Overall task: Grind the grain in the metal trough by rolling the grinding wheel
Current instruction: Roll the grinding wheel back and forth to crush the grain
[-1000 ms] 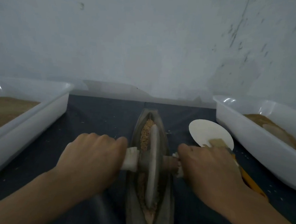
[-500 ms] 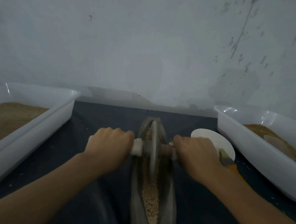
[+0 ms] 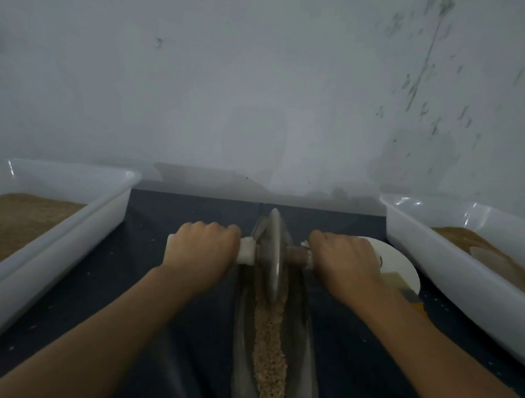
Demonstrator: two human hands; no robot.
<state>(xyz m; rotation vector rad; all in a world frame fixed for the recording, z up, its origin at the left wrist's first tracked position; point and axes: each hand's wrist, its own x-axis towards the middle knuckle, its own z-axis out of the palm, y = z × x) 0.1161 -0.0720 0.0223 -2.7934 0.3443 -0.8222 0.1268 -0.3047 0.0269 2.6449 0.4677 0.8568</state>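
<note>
head view, read left to right with the metal trough as landmark. far left of trough: white tub on the dark worktop, holding brown meal. just left of trough: left hand, fingers curled tight round the white-wrapped end of the axle, knuckles up. in the trough itself: grinding wheel standing upright on edge near the far end, rim down in the groove, touching the far tip of the grain, which lies as a coarse tan strip along the groove toward the near end. just right of trough: right hand, likewise wrapped round the other end of the axle. beyond that hand: white disc with a yellowish tool partly hidden on it, then a second white tub with brown meal.

judged on handling: wheel looks solid metal, heavy and stiff, its own weight likely doing the crushing. thin rim apt to tip or ride up the sloping wall if pressed unevenly. best held as now, one hand on each axle end, close to the disc, equal downward load. wrap probably there against slipping. grain loose and light, liable to spill over the rim under a fast roll. trough seemingly unfixed, could skid on the cloth.
</note>
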